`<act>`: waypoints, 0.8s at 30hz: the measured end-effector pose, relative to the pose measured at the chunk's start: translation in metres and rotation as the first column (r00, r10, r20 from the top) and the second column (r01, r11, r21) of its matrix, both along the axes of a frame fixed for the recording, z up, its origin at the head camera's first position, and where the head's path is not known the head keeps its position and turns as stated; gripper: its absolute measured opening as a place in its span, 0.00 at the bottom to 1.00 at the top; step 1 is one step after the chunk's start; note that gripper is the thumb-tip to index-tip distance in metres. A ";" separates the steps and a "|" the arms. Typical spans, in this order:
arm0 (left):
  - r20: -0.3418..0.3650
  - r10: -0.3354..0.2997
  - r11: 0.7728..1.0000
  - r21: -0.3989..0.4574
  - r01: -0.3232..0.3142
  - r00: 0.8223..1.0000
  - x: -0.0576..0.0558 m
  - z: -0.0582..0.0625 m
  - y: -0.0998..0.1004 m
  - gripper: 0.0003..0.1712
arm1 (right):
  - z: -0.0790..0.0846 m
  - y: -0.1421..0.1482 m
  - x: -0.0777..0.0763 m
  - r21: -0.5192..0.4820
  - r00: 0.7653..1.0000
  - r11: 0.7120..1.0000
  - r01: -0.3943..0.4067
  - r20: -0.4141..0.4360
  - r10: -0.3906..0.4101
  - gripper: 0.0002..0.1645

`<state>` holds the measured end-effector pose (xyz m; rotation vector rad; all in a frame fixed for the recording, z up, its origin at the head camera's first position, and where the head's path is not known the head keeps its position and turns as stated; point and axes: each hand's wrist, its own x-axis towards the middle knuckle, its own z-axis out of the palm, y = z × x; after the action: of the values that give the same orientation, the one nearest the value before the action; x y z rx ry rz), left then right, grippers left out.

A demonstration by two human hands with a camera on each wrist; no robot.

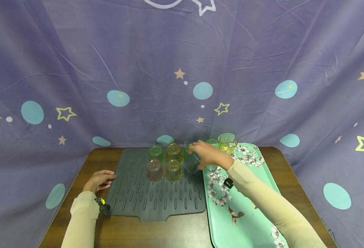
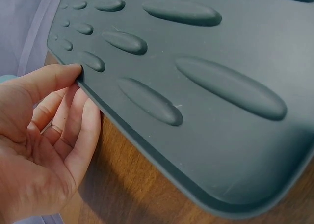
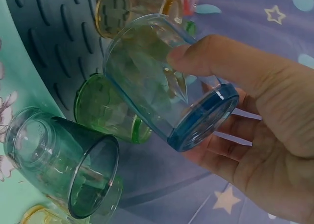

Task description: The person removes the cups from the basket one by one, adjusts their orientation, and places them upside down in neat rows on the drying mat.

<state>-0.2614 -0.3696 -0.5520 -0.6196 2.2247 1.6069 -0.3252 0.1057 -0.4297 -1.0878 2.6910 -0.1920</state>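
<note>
My right hand point(image 1: 211, 154) holds a clear blue-tinted cup point(image 3: 147, 81) over the right part of a dark grey ribbed drying mat point(image 1: 132, 193). The cup's thick blue base faces the palm, and its mouth points toward the mat. Beside it on the mat is a green cup point(image 3: 105, 108), mostly behind the hand in the head view. Also on the mat stand a green cup point(image 1: 156, 154), an amber cup point(image 1: 173, 151), a pink cup point(image 1: 155, 169) and a yellow cup point(image 1: 173, 170). My left hand point(image 2: 49, 130) pinches the mat's left edge, thumb on top.
Right of the mat lies a mint-green flowered tray point(image 1: 247, 220). A teal-tinted cup point(image 3: 61, 160), a green cup point(image 1: 213, 142) and a yellow cup point(image 1: 228, 141) stand at its far left end. A wooden table point(image 1: 182, 234) bears everything; a purple patterned curtain point(image 1: 157, 69) hangs behind.
</note>
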 end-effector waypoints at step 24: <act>-0.007 -0.019 1.000 -0.012 0.019 1.000 -0.001 -0.001 0.000 0.12 | -0.035 -0.025 -0.005 0.184 0.992 0.983 -0.017 -0.117 0.039 0.34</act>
<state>-0.2625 -0.3700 -0.5525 -0.5946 2.2408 1.5900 -0.3297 0.0803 -0.4643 -1.1133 2.7306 0.1277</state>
